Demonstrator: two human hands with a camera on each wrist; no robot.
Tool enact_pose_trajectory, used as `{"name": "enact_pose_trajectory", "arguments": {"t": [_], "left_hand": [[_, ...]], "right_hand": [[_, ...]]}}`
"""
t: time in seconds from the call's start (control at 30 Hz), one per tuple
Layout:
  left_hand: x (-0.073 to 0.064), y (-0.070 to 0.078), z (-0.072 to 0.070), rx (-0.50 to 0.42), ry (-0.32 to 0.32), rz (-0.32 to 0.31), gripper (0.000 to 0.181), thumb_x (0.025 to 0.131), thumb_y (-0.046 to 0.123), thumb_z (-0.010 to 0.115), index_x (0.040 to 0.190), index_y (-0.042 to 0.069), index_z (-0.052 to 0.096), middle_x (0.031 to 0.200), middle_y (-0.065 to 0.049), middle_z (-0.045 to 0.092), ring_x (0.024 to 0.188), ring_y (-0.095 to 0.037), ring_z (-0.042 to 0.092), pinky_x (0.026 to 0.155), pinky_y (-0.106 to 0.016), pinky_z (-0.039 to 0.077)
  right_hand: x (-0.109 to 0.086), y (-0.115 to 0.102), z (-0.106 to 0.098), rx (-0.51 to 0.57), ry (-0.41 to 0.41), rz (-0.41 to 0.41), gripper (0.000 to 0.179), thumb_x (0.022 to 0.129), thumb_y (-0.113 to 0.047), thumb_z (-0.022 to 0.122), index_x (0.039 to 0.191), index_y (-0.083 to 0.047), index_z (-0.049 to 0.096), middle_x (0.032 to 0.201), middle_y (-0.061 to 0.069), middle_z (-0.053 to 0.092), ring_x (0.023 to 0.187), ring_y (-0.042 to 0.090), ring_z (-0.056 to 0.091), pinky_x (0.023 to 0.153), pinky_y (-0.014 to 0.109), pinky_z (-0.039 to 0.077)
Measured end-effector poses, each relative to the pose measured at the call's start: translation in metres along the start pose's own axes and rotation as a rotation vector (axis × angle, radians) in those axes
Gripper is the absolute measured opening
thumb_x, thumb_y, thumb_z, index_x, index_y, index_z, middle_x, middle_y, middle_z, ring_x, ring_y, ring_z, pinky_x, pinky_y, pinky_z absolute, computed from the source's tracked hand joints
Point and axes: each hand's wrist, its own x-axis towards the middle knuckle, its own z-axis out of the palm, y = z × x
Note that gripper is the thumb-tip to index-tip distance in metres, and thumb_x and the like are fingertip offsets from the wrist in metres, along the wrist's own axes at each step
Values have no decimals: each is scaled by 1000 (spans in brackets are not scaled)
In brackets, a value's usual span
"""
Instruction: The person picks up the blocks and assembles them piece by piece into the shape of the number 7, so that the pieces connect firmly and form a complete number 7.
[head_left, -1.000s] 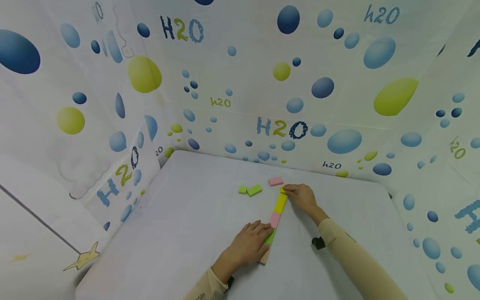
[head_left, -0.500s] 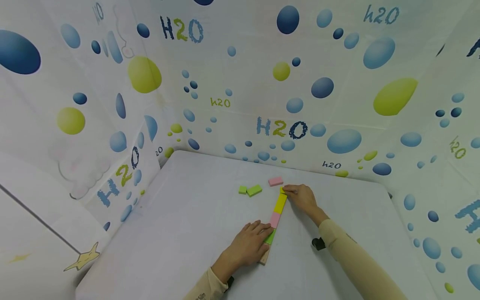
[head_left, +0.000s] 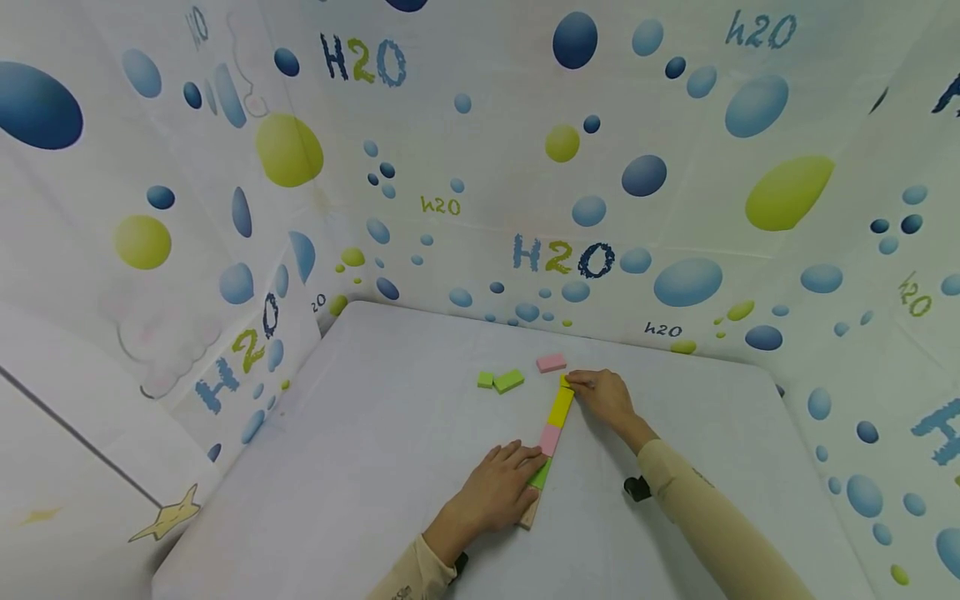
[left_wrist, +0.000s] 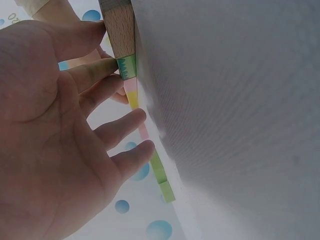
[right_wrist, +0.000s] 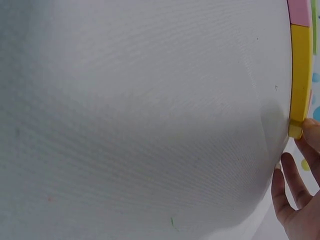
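Note:
Several blocks lie end to end in one slanting row. Nearest me is a plain wooden block (head_left: 528, 517), then a green block (head_left: 539, 476), a pink block (head_left: 550, 440), a long yellow block (head_left: 559, 408) and a small yellow block (head_left: 565, 381) at the far end. My left hand (head_left: 495, 487) rests along the near part, fingers fairly straight; in the left wrist view its thumb meets the wood and its forefinger the green block. With thumb and forefinger, my right hand (head_left: 606, 397) pinches the small yellow block, its other fingers spread near the tabletop.
Left of the row's far end lie a small green block (head_left: 486, 380) and a longer green block (head_left: 509, 381). A loose pink block (head_left: 551, 363) sits just beyond the row. The white table (head_left: 360, 400) ends at a patterned curtain (head_left: 480, 167) behind and on both sides.

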Motion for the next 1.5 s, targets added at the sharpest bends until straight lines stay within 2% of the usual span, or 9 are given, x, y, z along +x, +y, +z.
{"name": "enact_pose_trajectory", "arguments": {"t": [0.37,1.03,1.3,1.43,1.5], "left_hand": [[0,-1,1,2,-13,-10,49,106,30,58,153,18,54,154,3,53,144,-29,47,116,-52,42],[-1,0,-2,-10,-2,-3,48,105,29,59,152,18,55,154,2,53,144,-31,48,115,-54,42],[-1,1,-4,-2,-18,-16,49,106,30,57,153,18,54,155,2,52,146,-29,46,117,-53,41],[0,2,-3,4,-24,-22,49,106,30,57,153,18,53,155,3,52,146,-29,46,117,-53,41],[0,2,-3,5,-21,-21,49,106,30,57,153,18,54,155,3,52,146,-29,46,117,-53,41]], "right_hand": [[0,-1,1,6,-7,19,24,99,-21,73,122,-14,80,124,4,76,124,31,66,105,52,51],[-2,0,-2,-18,5,-13,25,100,-22,73,122,-13,79,128,4,74,127,33,64,107,54,49],[-4,-3,-3,-20,34,-7,25,99,-23,74,122,-15,79,129,2,73,125,32,65,99,51,53],[-6,-7,-4,-31,58,-16,25,97,-22,77,120,-15,80,128,1,74,115,30,68,89,47,54],[-8,-9,-5,-38,61,-12,25,97,-23,77,120,-15,80,128,0,74,113,30,67,89,48,53]]}}
